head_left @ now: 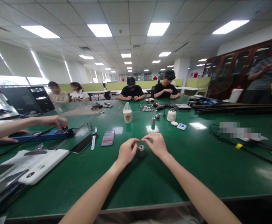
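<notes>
- Standing upright on the glossy green table (210,158): one metal cylinder (141,152), between the two hands.
- Left hand (126,151) and right hand (156,144), one either side, fingers bent toward thumbs; whether they pinch anything, I cannot tell.
- Beyond: one slimmer cylinder (153,123), one white jar (171,115), one bagged tub (127,115).
- Leftward: one white-strapped watch (93,140) against one black phone (82,144); a co-worker's hand (56,120) on a blue device (55,134).
- Behind: four seated people (131,91), one standing person (264,74), under lit ceiling panels (158,29).
</notes>
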The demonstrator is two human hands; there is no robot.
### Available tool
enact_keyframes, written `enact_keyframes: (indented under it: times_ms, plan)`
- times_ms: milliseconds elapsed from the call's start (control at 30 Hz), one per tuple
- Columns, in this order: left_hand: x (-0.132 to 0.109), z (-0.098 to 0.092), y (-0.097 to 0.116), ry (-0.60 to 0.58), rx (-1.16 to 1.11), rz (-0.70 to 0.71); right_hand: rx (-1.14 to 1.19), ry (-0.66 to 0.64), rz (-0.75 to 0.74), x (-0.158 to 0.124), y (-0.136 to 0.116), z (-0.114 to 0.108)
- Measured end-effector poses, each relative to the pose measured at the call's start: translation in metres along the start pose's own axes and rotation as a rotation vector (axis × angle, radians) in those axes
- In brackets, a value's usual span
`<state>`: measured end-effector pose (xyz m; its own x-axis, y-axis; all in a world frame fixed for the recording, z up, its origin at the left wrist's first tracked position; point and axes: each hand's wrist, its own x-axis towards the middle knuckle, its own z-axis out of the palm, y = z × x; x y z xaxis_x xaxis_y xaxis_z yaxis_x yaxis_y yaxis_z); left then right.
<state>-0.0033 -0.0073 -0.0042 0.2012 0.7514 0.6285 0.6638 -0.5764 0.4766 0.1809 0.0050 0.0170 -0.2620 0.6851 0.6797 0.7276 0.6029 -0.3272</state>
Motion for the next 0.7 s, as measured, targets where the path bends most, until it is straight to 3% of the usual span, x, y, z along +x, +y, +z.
enact_keyframes:
  times_ms: [100, 300, 467, 700]
  plan:
    - [0.000, 0.000, 0.000, 0.008, 0.007, -0.015, -0.060, -0.011, 0.066, 0.001, 0.024, 0.003]
    - [0.000, -0.002, -0.001, -0.002, 0.004, 0.000, -0.229, -0.187, 0.217, -0.004, 0.067, 0.013]
    - [0.000, -0.001, -0.001, -0.007, 0.011, 0.001, -0.230, -0.256, 0.283, -0.006, 0.070, 0.014]
    - [0.001, 0.000, -0.001, 0.009, 0.013, 0.006, -0.135, -0.201, 0.324, -0.008, 0.073, 0.017]
